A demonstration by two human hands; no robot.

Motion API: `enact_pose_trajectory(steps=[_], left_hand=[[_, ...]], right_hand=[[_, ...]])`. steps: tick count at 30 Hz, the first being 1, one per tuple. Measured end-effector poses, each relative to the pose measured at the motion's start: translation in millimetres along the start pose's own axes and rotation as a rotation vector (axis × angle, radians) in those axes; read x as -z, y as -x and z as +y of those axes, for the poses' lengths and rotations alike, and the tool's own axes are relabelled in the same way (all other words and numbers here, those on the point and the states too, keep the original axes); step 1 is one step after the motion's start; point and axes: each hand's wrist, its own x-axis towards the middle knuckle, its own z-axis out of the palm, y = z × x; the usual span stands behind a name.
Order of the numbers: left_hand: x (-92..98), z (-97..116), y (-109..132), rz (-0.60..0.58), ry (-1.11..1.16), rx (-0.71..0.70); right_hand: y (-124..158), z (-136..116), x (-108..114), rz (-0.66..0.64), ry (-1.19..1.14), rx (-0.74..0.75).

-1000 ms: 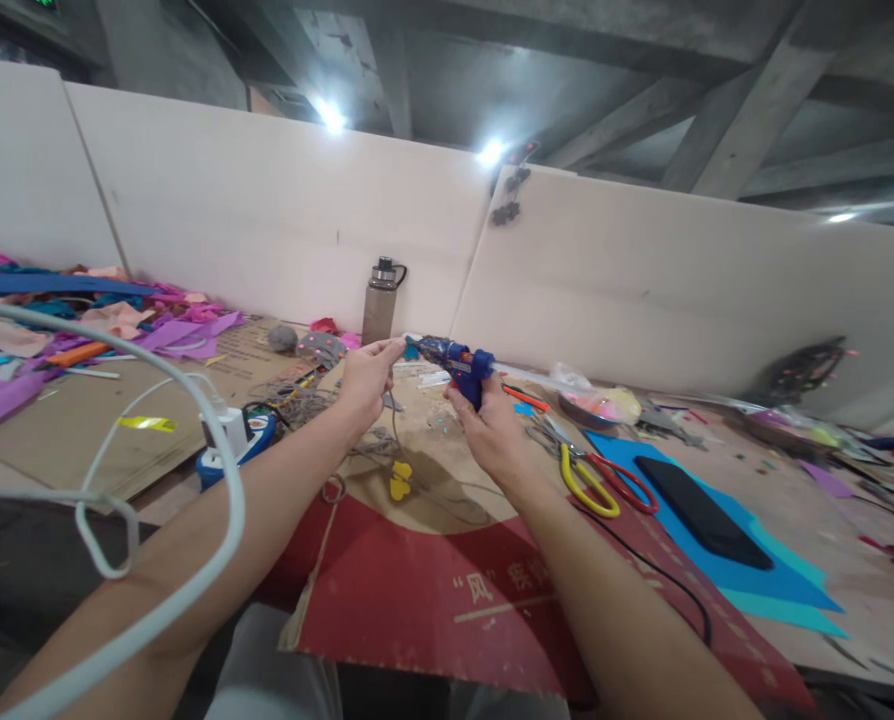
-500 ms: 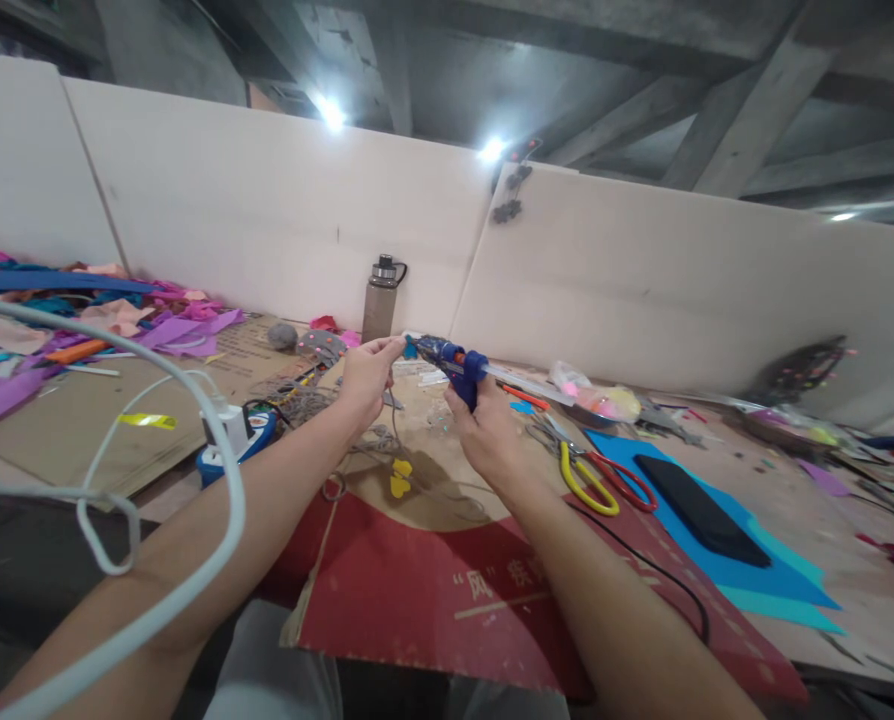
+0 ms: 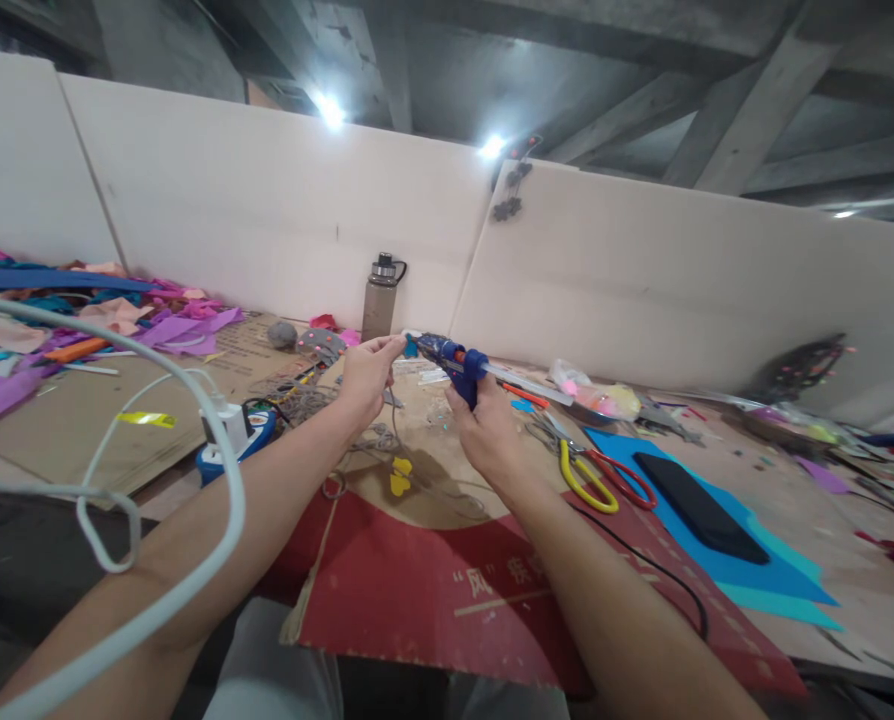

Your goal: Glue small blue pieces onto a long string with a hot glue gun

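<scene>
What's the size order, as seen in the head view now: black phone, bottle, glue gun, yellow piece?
Largest to smallest:
1. Black phone
2. Bottle and glue gun: too close to rank; the right hand covers part of the gun
3. Yellow piece

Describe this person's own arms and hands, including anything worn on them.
The left hand and right hand are ungloved, with no watch or bracelet visible. The left forearm and right forearm are bare, with no sleeves in view.
</scene>
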Motion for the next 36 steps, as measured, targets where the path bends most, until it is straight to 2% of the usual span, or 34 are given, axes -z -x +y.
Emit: enact_pose_trajectory(steps=[28, 36], left_hand=[[-1.5, 4.2, 3.4, -0.01, 0.027, 0.021], [-0.4, 1.8, 1.6, -0.028, -0.047, -0.038]], right_hand=[[0.4, -3.1, 0.7, -0.002, -0.037, -0.021], [1.2, -6.5, 1.0, 0.018, 0.012, -0.013]])
